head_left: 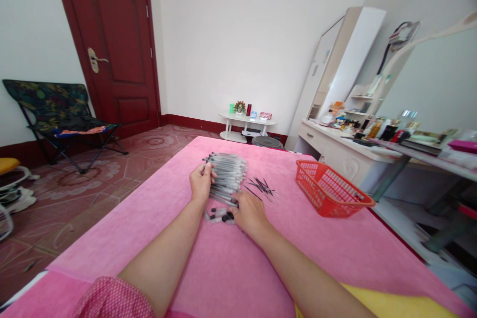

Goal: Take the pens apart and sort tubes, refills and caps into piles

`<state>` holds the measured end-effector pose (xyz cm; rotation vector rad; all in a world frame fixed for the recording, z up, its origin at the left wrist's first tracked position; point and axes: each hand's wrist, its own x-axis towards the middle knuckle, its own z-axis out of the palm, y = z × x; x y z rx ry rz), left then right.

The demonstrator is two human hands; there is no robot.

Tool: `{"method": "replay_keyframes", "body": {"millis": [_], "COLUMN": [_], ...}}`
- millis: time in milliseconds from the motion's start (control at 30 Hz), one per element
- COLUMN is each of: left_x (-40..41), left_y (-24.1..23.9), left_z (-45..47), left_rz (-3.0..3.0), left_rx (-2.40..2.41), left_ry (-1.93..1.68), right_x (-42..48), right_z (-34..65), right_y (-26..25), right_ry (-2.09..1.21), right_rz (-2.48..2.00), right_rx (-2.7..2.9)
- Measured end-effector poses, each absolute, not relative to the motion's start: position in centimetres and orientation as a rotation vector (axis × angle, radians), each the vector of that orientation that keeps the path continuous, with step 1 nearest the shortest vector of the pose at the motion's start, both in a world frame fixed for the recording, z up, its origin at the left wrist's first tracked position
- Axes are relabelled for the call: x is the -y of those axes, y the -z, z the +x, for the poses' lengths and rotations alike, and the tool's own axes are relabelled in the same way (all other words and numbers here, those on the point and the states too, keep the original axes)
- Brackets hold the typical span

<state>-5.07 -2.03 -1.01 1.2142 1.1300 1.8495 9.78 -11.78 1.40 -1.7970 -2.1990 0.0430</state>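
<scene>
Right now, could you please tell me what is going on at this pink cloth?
A person is handling a pile of pens on the pink cloth. The left hand grips the pile's left edge. The right hand rests at its near end, beside a few small loose pieces. Thin black sticks lie scattered just right of the pile. A red basket stands farther right, apart from both hands.

The pen pile (228, 175) fills the gap between left grip (201, 182) and right grip (250, 213). Thin black sticks (263, 187) and a red basket (328, 186) block the right grip's right side. Left of the left grip lies open table (149, 218).
</scene>
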Motion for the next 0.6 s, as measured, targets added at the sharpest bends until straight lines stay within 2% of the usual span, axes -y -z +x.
{"method": "replay_keyframes", "body": {"millis": [267,400,500,600], "left_x": [3.5,4.4,4.4,4.4], "left_y": [-1.2,-2.1,-2.0,-2.0], "left_z": [-4.6,-3.6,-2.4,-1.1], "left_rz": [1.31,1.407,1.422,1.328], "left_rx": [-1.146,-1.056,-0.965,-0.818], "left_ry": [-1.919,-1.882,-1.719,-1.51], "right_x": [10.3,8.5,8.0,8.4], "right_z": [12.3,13.8,13.9,13.2], "right_y": [-1.4,-1.2,-1.3,-1.6], "right_ry": [-0.234,-0.643,-0.991,-1.192], "right_rz": [-1.755,-1.5,-1.26,-1.121], "right_rx": [1.946,1.587,1.378,1.291]}}
